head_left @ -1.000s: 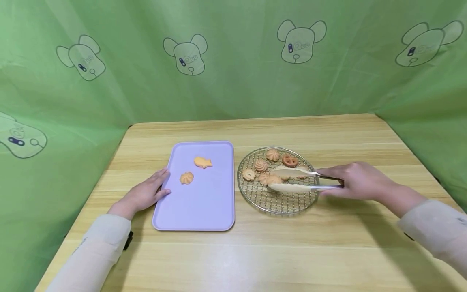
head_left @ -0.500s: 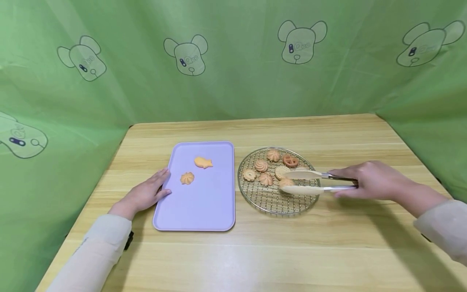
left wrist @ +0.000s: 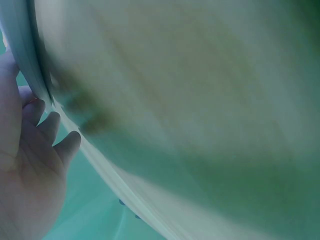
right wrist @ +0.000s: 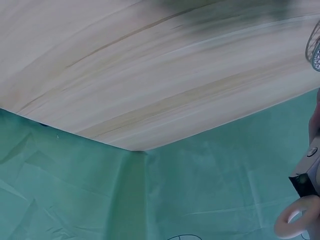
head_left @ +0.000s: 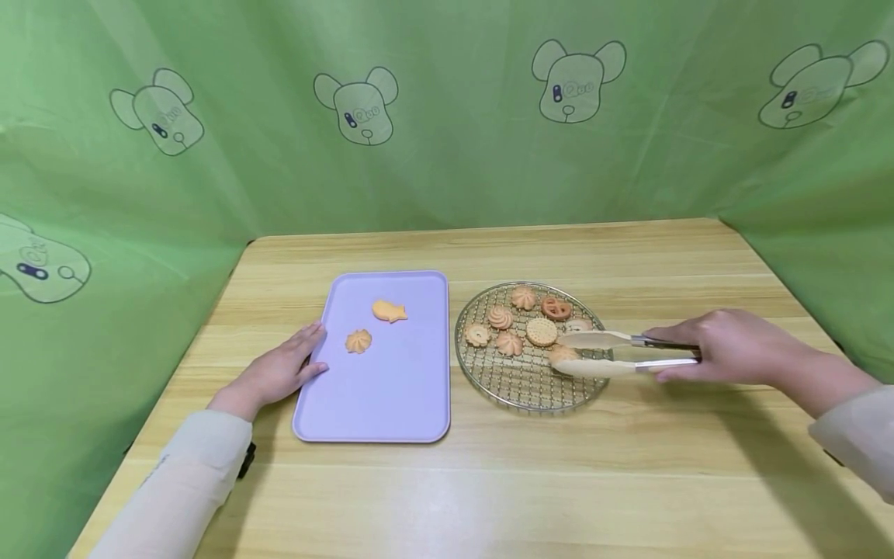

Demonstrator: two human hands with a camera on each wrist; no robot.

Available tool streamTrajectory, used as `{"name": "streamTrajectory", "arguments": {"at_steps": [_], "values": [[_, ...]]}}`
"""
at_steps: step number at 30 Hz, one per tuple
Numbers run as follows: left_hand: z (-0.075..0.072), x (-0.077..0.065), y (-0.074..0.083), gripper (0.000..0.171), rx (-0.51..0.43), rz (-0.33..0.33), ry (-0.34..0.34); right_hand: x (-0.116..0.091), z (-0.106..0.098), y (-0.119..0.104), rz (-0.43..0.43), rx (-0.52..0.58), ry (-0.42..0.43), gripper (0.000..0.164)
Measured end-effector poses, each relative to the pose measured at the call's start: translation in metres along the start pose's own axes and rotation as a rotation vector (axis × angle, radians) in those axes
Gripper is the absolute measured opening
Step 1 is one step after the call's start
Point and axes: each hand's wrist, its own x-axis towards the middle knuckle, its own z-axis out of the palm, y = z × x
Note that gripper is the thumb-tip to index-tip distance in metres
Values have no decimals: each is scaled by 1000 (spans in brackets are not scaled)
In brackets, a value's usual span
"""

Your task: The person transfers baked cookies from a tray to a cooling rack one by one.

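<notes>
My right hand [head_left: 740,349] grips metal tongs with pale scalloped tips [head_left: 594,368]. The tips are spread over the right part of a round wire rack [head_left: 517,384], with a small cookie [head_left: 562,354] at the lower tip. Left of them lies a round dotted cookie [head_left: 541,331]; a pale cookie [head_left: 578,325] is partly hidden behind the upper tip. My left hand [head_left: 275,369] rests at the left edge of a lilac tray [head_left: 391,396], fingers loosely extended, as the left wrist view also shows. A fish-shaped cookie [head_left: 388,311] and a flower-shaped cookie [head_left: 358,341] lie on the tray.
A pretzel-shaped cookie [head_left: 556,308], a swirl cookie [head_left: 500,317], a ring cookie [head_left: 478,335] and two ridged cookies [head_left: 509,343] also sit on the rack. The wooden table [head_left: 433,497] bears everything, with green curtains [head_left: 461,171] behind and at both sides.
My right hand has drawn back to the right with the tongs, uncovering the round dotted cookie. The small cookie at the lower tip has shifted right too. My left hand stays put.
</notes>
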Motion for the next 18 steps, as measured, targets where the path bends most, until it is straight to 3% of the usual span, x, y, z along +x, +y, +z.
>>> {"name": "streamTrajectory", "arguments": {"at_steps": [9,18], "values": [[2,1,-2,65,7,3,4,-4,4,5,5,-4,-29,59],[1,1,-1,65,3,-3,0,-5,4,6,14,8,14,66]]}}
